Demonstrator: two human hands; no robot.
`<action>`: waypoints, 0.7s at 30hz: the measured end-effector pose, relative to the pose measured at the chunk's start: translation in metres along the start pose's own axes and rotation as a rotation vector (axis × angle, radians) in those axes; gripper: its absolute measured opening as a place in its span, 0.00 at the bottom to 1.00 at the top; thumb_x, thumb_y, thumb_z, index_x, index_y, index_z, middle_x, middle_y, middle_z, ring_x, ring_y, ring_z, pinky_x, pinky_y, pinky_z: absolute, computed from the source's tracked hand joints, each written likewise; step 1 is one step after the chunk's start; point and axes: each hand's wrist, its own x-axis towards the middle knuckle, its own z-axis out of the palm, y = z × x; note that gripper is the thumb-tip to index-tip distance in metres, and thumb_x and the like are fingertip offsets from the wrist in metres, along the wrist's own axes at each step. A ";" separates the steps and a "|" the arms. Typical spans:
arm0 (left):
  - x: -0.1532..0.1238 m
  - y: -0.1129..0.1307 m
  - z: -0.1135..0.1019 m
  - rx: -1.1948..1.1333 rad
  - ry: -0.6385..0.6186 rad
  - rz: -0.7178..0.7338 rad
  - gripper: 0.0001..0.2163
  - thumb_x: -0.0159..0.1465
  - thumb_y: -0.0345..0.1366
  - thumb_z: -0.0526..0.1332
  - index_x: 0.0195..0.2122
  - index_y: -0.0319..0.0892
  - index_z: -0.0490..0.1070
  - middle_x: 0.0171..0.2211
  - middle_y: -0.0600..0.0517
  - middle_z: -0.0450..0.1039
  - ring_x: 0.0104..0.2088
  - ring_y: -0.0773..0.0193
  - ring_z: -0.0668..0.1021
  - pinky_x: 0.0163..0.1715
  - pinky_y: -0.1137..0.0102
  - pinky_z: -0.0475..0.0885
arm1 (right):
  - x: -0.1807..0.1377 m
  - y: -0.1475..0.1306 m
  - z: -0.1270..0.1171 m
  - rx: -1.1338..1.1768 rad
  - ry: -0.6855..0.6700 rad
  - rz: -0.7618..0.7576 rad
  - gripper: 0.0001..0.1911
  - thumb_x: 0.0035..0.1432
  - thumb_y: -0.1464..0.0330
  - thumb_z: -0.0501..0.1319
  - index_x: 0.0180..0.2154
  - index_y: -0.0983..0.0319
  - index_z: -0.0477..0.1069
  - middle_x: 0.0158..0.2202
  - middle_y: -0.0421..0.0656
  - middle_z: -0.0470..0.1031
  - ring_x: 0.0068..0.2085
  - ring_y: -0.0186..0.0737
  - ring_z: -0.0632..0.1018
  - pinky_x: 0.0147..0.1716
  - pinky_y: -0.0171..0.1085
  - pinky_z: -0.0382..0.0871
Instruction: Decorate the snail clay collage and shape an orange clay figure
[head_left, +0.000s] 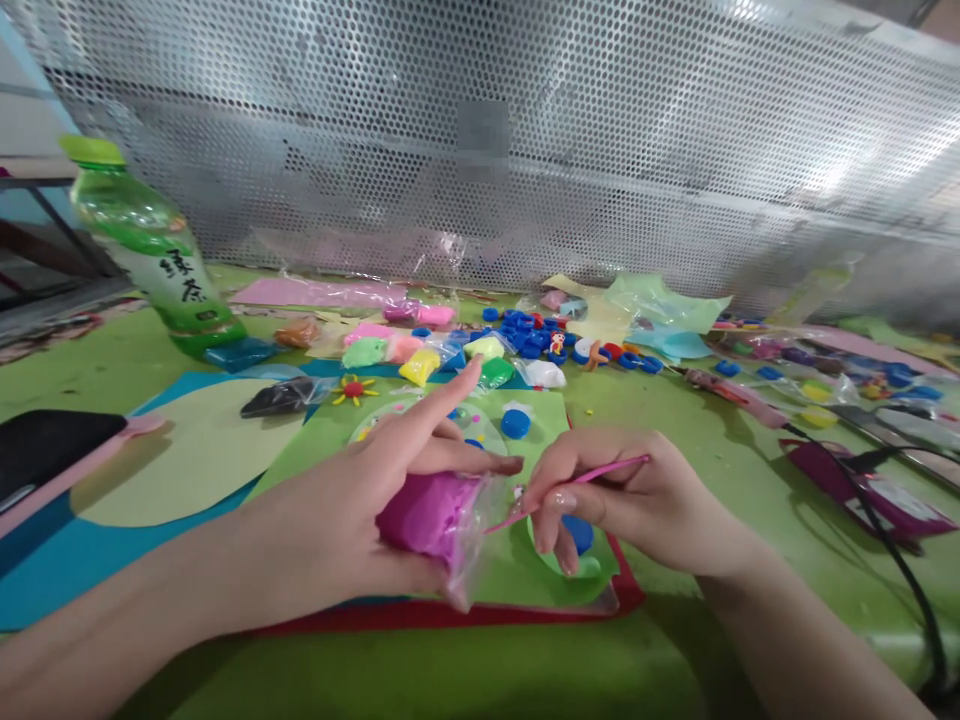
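Clay [424,512], a bright purple lump, sits in a clear bag [476,545] above the green sheet [510,570], low in the middle of the table [720,640]. The person's left hand [367,480] wraps around it, thumb below, other fingers over the top, index finger stretched away. The right hand [622,490] pinches a thin pink stick [611,467] between thumb and fingers, its tip just beside the loose plastic; whether the two touch, I can't tell. I'd call the work partway along: a small flower [354,390] with yellow petals and a red middle looks finished, while the purple lump looks bulky and unshaped. Plenty seems left over, with the yellow clay [420,366] and black clay [277,397] both bagged. The lump is soft-looking and matt, rough where it meets the crinkled, shiny film. A round blue cap [515,424] lies on the flat, smooth sheet, and a heap of blue caps [529,333] is farther back. To the left are a cream paper oval [202,460] and a glossy green bottle [176,260]; behind rises a metal screen [375,130] dotted with round holes.
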 end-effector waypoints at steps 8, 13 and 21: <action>-0.007 -0.009 0.002 0.134 0.085 0.112 0.45 0.51 0.53 0.62 0.61 0.63 0.29 0.50 0.64 0.69 0.55 0.56 0.65 0.52 0.64 0.62 | 0.002 0.000 -0.001 0.219 -0.069 0.004 0.07 0.58 0.72 0.57 0.31 0.67 0.71 0.23 0.41 0.74 0.18 0.27 0.74 0.20 0.27 0.72; -0.004 -0.013 -0.002 0.198 0.082 0.188 0.47 0.51 0.50 0.63 0.63 0.57 0.29 0.62 0.54 0.55 0.57 0.51 0.63 0.50 0.64 0.66 | -0.001 -0.003 -0.002 0.201 0.008 -0.088 0.06 0.58 0.72 0.57 0.32 0.67 0.72 0.23 0.41 0.74 0.19 0.27 0.74 0.19 0.26 0.71; -0.004 -0.012 -0.001 0.219 0.096 0.171 0.47 0.51 0.52 0.62 0.63 0.58 0.28 0.60 0.52 0.58 0.57 0.50 0.64 0.51 0.62 0.66 | -0.006 -0.005 0.001 -0.033 0.083 -0.145 0.06 0.58 0.71 0.58 0.32 0.66 0.73 0.25 0.42 0.73 0.22 0.27 0.74 0.21 0.26 0.72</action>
